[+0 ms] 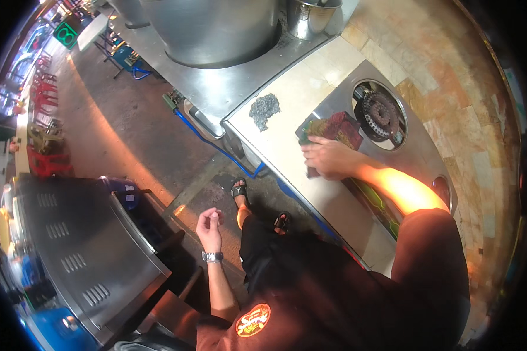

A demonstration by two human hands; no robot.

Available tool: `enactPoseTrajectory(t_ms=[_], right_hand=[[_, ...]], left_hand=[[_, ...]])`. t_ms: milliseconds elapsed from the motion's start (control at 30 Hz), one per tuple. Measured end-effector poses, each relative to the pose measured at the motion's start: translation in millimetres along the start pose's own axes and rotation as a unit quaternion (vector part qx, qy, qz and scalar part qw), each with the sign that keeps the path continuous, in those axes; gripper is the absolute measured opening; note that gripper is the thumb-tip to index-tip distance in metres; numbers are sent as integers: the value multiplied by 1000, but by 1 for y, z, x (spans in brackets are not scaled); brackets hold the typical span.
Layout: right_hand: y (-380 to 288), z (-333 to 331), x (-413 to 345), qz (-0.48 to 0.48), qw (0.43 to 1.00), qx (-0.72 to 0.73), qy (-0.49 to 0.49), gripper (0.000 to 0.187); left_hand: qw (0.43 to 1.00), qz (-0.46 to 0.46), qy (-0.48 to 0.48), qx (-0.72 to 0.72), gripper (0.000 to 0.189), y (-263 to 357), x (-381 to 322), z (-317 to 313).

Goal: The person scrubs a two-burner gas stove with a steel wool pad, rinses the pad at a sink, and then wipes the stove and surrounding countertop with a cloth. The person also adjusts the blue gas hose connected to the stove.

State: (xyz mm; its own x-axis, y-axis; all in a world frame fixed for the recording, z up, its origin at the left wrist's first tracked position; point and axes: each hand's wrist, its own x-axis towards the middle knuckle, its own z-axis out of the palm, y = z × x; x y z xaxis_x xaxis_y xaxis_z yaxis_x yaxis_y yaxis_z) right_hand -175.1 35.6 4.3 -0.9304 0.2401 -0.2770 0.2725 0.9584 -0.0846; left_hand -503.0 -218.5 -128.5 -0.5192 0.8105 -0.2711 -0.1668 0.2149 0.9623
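Note:
My right hand presses on a bunched red and green cloth at the left edge of the steel gas stove. The cloth lies beside the stove's round burner, whose ring shows inside a circular opening. A dark, rough scrap like a scouring pad or a patch of residue lies on the pale tiled counter, left of the stove. My left hand, with a metal watch on the wrist, hangs over the floor with its fingers curled. Nothing shows in it.
A large steel pot and a metal bucket stand on the steel worktop beyond the counter. A blue hose runs below the counter's edge. To the left is a vented steel cabinet, with red plastic chairs farther off.

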Motion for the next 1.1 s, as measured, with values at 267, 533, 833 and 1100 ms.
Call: enactPoseTrajectory(t_ms=[267,533,833,1100], right_hand=[[-6,-31,-28,127,977,168,11,33],[-51,-20,-91,252,935,75,239,50],[-117,52,-66,502,812,-27,296,38],[-167,45,-58,509,652,414,381,34]], left_hand=[[996,-56,36,-65,17,-23,-70,-9],[996,-38,-75,-22,21,-8,-64,24],[820,-139,-554,-40,41,39,-52,208],[784,-337,-391,-345,39,53,-68,217]])
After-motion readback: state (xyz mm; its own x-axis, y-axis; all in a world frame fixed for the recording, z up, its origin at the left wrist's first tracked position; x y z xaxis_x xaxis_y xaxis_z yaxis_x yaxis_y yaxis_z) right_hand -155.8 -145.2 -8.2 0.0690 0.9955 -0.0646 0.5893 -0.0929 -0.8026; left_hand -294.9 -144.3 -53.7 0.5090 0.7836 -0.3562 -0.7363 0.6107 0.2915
